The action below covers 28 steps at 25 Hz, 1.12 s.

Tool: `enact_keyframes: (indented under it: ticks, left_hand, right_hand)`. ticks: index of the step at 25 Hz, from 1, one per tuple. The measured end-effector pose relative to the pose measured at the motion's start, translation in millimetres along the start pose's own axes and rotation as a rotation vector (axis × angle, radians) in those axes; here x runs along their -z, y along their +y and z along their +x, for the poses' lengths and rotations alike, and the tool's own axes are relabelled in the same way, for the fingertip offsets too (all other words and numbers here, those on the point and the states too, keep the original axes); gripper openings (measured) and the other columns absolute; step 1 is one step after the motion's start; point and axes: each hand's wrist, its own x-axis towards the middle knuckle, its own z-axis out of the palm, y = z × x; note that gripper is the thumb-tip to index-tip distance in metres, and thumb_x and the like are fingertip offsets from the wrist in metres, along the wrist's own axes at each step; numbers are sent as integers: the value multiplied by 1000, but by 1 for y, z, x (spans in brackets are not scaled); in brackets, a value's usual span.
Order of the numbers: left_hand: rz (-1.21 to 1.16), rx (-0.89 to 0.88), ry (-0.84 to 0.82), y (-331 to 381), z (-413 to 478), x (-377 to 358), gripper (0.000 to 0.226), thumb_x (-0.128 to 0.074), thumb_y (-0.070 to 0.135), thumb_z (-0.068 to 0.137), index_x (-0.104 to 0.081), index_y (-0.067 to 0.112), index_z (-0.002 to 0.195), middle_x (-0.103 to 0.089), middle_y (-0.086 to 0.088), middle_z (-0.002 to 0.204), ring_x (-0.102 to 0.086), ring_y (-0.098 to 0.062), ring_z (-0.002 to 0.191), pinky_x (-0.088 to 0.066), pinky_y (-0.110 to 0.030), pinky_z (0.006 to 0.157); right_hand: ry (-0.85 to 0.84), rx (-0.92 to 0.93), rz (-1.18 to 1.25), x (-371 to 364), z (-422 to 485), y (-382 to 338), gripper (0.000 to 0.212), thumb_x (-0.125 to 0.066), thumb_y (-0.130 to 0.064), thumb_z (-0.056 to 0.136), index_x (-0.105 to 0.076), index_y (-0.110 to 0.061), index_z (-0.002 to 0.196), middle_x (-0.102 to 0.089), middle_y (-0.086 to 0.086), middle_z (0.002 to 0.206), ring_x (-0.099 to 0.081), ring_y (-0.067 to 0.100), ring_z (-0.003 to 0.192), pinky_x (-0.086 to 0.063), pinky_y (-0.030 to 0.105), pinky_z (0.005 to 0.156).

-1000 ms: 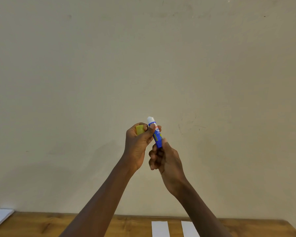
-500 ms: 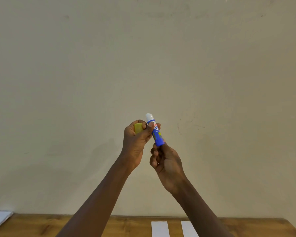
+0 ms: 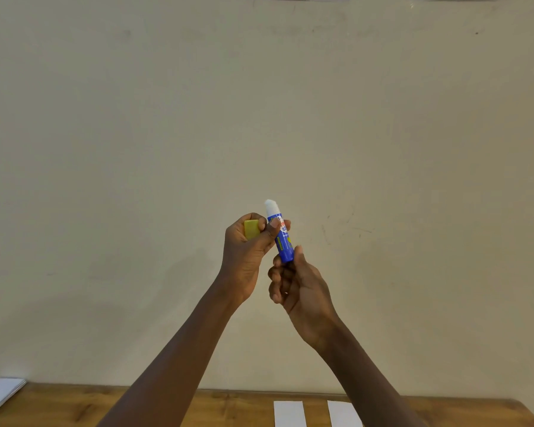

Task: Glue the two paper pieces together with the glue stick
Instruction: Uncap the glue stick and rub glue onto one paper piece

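Blue plastic glue stick [image 3: 282, 238], uncapped, its white glue tip up and leaning slightly left, is held in the air before a plain beige wall [image 3: 383, 118]. The right hand [image 3: 299, 288] pinches its base; the left hand [image 3: 247, 251] pinches its upper barrel while curling around the yellow cap [image 3: 251, 229]. Two white paper strips [image 3: 289, 412] [image 3: 342, 412] lie flat, side by side and apart, near the wooden table's [image 3: 228, 408] far edge; a white paper stack [image 3: 0, 394] sits at its far-left corner.
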Motion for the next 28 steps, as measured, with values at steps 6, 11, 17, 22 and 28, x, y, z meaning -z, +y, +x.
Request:
enact_keyframes:
  ticks: [6,11,17,22,28]
  left_hand:
    - [67,-12,-8,0,-1,1,23,-58,9,82,-41,12,65,-65,-11,84,-71,-11,78,-56,-25,75]
    - [68,-8,-6,-1,-1,1,22,-56,9,83,-41,9,67,-63,-13,87,-71,-9,75,-55,-24,74]
    - [61,2,2,0,-2,-1,23,-57,10,83,-42,12,65,-64,-13,87,-71,-11,78,-54,-32,81]
    - [55,-11,-16,-1,-3,-1,23,-55,6,83,-40,10,66,-62,-12,87,-71,-8,75,-56,-22,71]
    - [89,-15,10,2,0,1,22,-55,9,83,-42,13,66,-64,-11,89,-70,-12,76,-55,-32,80]
  right_hand:
    - [194,267,-363,-2,2,6,9,-50,-23,88,-55,-19,82,-58,4,73,-50,6,40,-42,13,44]
    - [19,79,-170,2,1,1,41,-29,-34,95,-59,-12,78,-61,-3,58,-52,11,41,-40,22,48]
    - [189,290,-469,-1,1,10,13,-48,-24,89,-53,-19,78,-57,0,69,-50,6,41,-42,14,44]
    - [60,119,-149,-2,0,9,34,-31,-32,94,-57,-13,82,-62,-2,67,-53,10,43,-43,21,48]
    - [286,377,-464,-4,2,10,15,-51,-21,88,-54,-21,73,-56,-1,67,-52,6,43,-42,12,43]
